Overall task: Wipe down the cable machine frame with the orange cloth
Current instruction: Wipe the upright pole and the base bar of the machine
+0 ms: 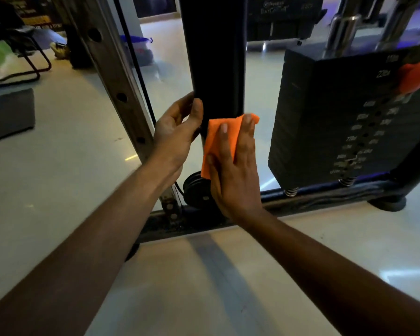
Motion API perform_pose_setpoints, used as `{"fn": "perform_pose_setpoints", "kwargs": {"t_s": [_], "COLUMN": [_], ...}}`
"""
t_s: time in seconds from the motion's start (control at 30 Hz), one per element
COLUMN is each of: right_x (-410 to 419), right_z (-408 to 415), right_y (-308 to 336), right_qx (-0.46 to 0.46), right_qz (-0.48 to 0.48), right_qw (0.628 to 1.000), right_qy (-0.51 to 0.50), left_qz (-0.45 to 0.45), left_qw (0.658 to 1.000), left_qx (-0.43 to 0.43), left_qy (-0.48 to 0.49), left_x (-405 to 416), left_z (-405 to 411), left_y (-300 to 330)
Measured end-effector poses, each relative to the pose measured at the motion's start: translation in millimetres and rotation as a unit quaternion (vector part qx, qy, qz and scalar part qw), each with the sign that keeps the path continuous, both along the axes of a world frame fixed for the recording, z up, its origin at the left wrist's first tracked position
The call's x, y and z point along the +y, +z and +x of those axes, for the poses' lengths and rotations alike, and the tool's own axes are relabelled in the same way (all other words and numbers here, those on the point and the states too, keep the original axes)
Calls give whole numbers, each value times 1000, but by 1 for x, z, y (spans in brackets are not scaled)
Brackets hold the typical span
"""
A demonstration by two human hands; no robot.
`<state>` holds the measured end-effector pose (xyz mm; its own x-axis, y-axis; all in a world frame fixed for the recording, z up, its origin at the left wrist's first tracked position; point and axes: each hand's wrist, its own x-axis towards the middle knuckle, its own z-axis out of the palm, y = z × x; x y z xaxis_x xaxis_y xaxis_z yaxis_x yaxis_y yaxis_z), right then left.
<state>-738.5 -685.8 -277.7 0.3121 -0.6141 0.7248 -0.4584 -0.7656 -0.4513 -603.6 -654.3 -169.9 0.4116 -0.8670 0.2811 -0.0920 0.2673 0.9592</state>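
The orange cloth (222, 141) is pressed flat against the lower part of the black upright post (216, 69) of the cable machine frame by the right hand (235, 175), whose fingers (224, 139) are laid straight and slightly spread over the fabric, the thumb lying along the cloth's lower left edge. The left hand (177, 132) is set just beside it on the post's left edge, its fingers loosely curved and close together with the tips touching the edge; whether the post is truly gripped cannot be told. For the stroke to be done well, even pressure should be kept through the flat fingers so that the whole folded pad stays in contact, and the cloth should be drawn along the length of the post in overlapping passes, the side faces being wrapped in turn. The post may be steadied by the left hand, which is best kept off the stretch about to be wiped. Just below, the black pulley wheel (194, 187) and the base rail (325, 192) are judged still to need attention, and the cloth should be kept from snagging there. To the left stands the drilled steel upright (117, 81) with its cable (136, 61); to the right, the weight stack (344, 112) bearing an orange selector knob (415, 76).
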Motion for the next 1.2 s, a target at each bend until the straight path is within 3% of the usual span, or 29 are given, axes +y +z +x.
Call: {"fn": "perform_pose_setpoints", "kwargs": {"t_s": [0.17,0.4,0.57,0.8,1.03,1.2], "right_x": [2,-1,2,2,11,7], "right_z": [-12,-3,-12,-6,-29,-17], "right_y": [-56,-46,-97,-75,-158,-126], "right_qx": [44,-28,42,-22,83,35], "right_qz": [3,-16,0,9,48,31], "right_qw": [999,999,999,1000,995,999], "right_qy": [-6,1,3,-1,8,2], "left_qz": [-21,-31,0,19,23,24], "left_qw": [999,999,999,999,997,994], "left_qx": [-4,-18,-36,-32,-71,-109], "left_qy": [29,32,29,11,26,22], "left_x": [3,10,15,17,21,25], "left_z": [-5,-15,-10,-9,-11,-8], "left_y": [-35,-60,-76,-96,-110,-128]}}
